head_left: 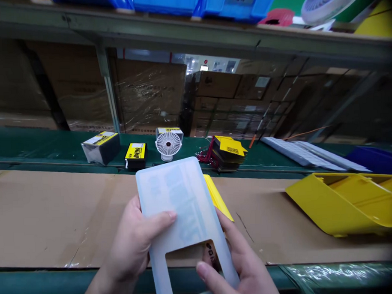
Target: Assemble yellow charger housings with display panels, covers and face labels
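Observation:
A pale bluish-white flat card sleeve (pixel 181 203) with a rectangular cut-out near its lower end is held over the bench, tilted a little. My left hand (pixel 131 243) grips its left edge, thumb flat on the front. My right hand (pixel 238 265) holds the lower right side, its thumb over the cut-out. Behind the sleeve's right edge a yellow piece (pixel 219 200) sticks out; the rest of it is hidden. Beyond stand a small white fan (pixel 168 144), a black and yellow box (pixel 136 156) and a stack of yellow tags (pixel 230 152) with dark red cords.
A grey box with a yellow label (pixel 101 148) stands at the back left. On the right lie a yellow bin (pixel 346 206) and grey-white strips (pixel 305 154). Brown cardboard (pixel 50 216) covers the bench. A shelf (pixel 179 32) with blue bins (pixel 165 3) runs overhead.

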`<state>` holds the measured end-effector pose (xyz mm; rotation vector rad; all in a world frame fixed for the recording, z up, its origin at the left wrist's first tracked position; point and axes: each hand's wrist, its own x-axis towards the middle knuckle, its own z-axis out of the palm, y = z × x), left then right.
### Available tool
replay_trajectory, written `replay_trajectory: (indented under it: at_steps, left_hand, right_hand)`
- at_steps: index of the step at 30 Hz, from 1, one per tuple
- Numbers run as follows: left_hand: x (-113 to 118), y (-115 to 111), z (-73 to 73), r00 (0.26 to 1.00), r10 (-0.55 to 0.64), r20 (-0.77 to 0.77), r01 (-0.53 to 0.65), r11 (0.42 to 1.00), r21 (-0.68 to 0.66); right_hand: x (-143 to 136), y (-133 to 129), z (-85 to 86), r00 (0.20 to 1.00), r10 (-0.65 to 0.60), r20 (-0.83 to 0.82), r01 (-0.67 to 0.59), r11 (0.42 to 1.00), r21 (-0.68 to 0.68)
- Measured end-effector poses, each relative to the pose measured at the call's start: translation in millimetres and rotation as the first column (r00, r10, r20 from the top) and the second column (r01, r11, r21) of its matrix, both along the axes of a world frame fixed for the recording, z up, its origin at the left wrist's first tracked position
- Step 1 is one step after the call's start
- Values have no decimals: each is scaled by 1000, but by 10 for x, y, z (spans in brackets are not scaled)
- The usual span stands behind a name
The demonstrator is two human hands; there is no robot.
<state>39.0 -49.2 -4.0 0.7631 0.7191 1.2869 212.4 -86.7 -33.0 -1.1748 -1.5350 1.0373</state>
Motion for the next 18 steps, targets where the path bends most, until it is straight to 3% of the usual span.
replay_trajectory:
  at_steps: [3, 9, 13, 18]
  left_hand:
    - [1, 14, 21, 992, -48, -120, 58, 996, 74]
    - [77, 42, 10, 977, -7, -215, 33, 992, 119]
    - [92, 43, 0, 975, 10, -221, 15, 994, 112]
    - [82, 41, -15, 987, -79, -138, 97, 986, 132]
  right_hand:
    - [-8, -45, -60, 997, -43, 69, 41, 998, 38]
    - [10, -93, -106, 967, -111, 231, 55, 970, 237]
    - [30, -73, -60, 965, -95, 245, 18, 955, 297]
    - [52, -36, 3, 955, -98, 279, 18, 961, 276]
